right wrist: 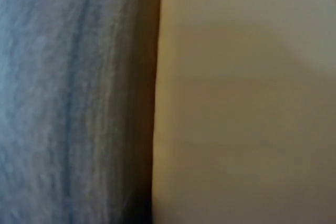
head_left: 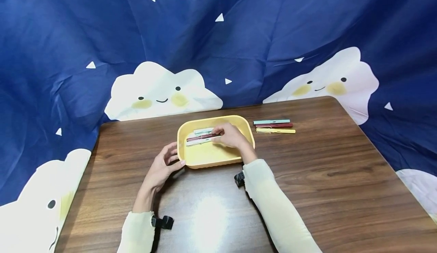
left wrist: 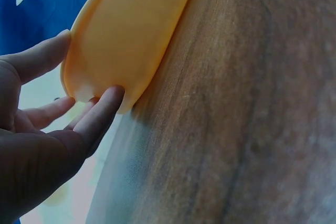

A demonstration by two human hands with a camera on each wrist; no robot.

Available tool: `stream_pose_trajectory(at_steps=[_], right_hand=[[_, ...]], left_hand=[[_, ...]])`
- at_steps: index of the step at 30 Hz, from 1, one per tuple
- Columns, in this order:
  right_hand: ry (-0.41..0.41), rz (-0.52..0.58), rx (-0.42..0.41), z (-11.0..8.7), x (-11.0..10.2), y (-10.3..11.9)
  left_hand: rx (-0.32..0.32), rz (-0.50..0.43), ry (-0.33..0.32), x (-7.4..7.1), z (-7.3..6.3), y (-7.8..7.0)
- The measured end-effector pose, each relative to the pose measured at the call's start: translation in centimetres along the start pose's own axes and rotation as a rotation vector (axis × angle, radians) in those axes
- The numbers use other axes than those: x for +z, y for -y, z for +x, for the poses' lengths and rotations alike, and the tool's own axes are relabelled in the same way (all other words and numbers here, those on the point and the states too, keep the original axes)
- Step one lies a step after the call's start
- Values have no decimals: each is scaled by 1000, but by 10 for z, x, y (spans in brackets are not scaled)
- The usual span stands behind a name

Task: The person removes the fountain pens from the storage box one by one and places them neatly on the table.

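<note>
A yellow plastic tray [head_left: 211, 157] sits on the table, and inside it lie a mint pen [head_left: 202, 131], a dark red pen [head_left: 198, 137] and a white pen [head_left: 198, 142], side by side. My right hand [head_left: 232, 136] reaches into it over the near rim and pinches the right end of the white pen, covering the right ends of the other pens. My left hand [head_left: 164, 164] holds the tray's left end, thumb at the near corner; in the left wrist view its fingertips [left wrist: 116, 94] press the tray's outer wall [left wrist: 126, 40].
Right of the tray, another mint pen [head_left: 271, 122], dark red pen [head_left: 274, 125] and a yellow pen [head_left: 275, 131] lie roughly parallel on the wooden table [head_left: 327, 177]. A blue curtain [head_left: 252, 36] with clouds hangs behind. In the right wrist view, a blurred sleeve [right wrist: 58, 98] fills the left side.
</note>
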State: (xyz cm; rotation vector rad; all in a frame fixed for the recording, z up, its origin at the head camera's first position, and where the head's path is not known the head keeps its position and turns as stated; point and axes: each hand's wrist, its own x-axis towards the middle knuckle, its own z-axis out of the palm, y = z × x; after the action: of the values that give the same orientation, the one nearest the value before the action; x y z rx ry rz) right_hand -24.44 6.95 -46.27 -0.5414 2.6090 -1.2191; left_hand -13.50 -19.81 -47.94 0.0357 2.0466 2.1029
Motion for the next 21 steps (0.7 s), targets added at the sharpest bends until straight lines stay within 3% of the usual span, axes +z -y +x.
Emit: stream_pose_trajectory(at_steps=[8, 21], right_hand=[[3, -123, 44, -2, 3, 4], [27, -303, 48, 0, 10, 8]], left_hand=[[-9, 6, 2, 0, 1, 0], [-13, 9, 4, -2, 1, 1]])
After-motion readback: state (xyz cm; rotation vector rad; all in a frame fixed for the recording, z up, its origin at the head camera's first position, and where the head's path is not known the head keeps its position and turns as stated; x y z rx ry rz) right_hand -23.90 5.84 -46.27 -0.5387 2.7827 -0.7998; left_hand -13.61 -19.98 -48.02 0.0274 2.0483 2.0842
